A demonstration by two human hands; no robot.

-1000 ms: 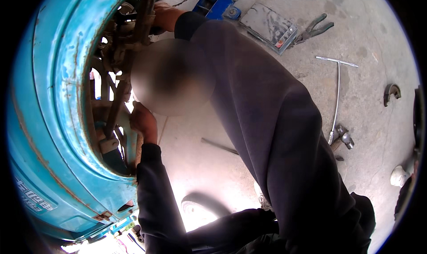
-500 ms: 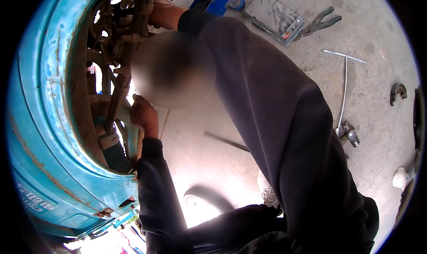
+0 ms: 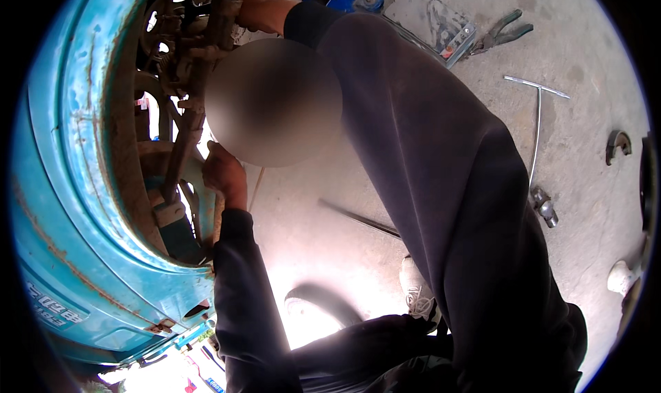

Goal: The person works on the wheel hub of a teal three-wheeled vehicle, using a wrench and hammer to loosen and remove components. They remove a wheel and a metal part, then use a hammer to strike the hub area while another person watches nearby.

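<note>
Wheel arch (image 3: 76,186) at left, T-handle wrench (image 3: 537,138) on floor (image 3: 585,62) at right, pliers (image 3: 506,34) behind it

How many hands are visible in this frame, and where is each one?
2. The left hand grips a rusty part low in the blue vehicle's wheel arch; the right hand reaches the suspension at the top edge. Fingers partly hidden.

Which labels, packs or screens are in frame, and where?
Marking: lower left on the teal body panel, small pale lettering.
Label: bottom edge, below the panel, small blue-and-white strip.
Tray: top centre on the floor, flat grey rectangle, red spot at one corner.
No screens.
</note>
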